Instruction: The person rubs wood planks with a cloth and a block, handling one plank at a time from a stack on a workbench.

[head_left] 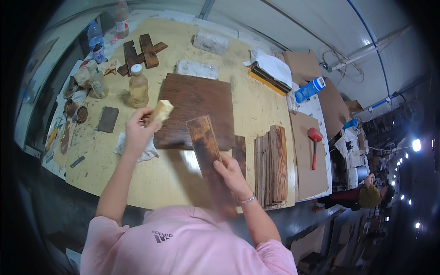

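Note:
Pinched in the fingers of my left hand (141, 128) is a pale yellow sponge (162, 111), held up by the left edge of a dark brown wooden board (197, 98). My right hand (233, 176) grips a long brown wooden plank (204, 149) with a mottled, dark-stained face. The plank is tilted, its far end over the board's near edge and its near end close to my body. A white cloth (143, 147) lies under my left wrist. Partly hidden behind my right hand is another dark plank (239, 151) on the table.
A capped bottle of yellowish liquid (138, 87) stands left of the board. Several planks (271, 167) are stacked on edge at right, near a red mallet (315, 142) on cardboard. Dark wood pieces (142, 55) lie far left. Another person (366, 197) is in the background at right.

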Demonstrator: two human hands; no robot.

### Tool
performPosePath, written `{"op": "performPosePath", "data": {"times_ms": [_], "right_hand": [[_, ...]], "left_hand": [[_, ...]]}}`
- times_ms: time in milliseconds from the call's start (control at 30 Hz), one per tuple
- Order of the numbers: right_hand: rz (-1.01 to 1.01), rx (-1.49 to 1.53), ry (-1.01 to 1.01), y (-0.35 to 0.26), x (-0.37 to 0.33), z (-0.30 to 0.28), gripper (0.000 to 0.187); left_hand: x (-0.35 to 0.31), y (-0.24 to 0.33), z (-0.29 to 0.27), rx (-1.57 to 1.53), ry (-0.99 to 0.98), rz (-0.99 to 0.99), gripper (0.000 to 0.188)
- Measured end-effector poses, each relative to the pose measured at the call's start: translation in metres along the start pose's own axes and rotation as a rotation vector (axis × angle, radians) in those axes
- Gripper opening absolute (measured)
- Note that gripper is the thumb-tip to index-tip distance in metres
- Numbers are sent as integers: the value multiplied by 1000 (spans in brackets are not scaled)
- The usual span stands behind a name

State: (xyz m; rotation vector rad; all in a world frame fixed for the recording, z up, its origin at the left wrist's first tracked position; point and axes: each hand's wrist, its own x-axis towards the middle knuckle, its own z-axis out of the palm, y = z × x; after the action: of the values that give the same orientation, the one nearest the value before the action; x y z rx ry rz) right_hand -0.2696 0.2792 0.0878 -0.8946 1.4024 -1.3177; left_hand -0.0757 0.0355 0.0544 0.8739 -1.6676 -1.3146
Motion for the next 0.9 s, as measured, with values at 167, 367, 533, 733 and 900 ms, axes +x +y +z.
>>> {"op": "performPosePath", "data": {"times_ms": [167,367,533,733,900], "right_hand": [[-114,-213,133,-21,-1,-7,24],[-332,-448,343,-42,-4,-1,16],[-84,-65,445,-67,-33,17,9],[-197,578,319,-68,-55,11,25],[-72,413,416,-75,-30,20,36]], "left_hand": [[-18,7,-12,-620,-180,-284,31],[-58,-11,-14,-719,-185,-479,32],[-65,-31,-54,-656,-141,-497,32],[-73,-37,-84,-719,112,-463,31],[-84,-28,-86,-682,97,-447,28]]}}
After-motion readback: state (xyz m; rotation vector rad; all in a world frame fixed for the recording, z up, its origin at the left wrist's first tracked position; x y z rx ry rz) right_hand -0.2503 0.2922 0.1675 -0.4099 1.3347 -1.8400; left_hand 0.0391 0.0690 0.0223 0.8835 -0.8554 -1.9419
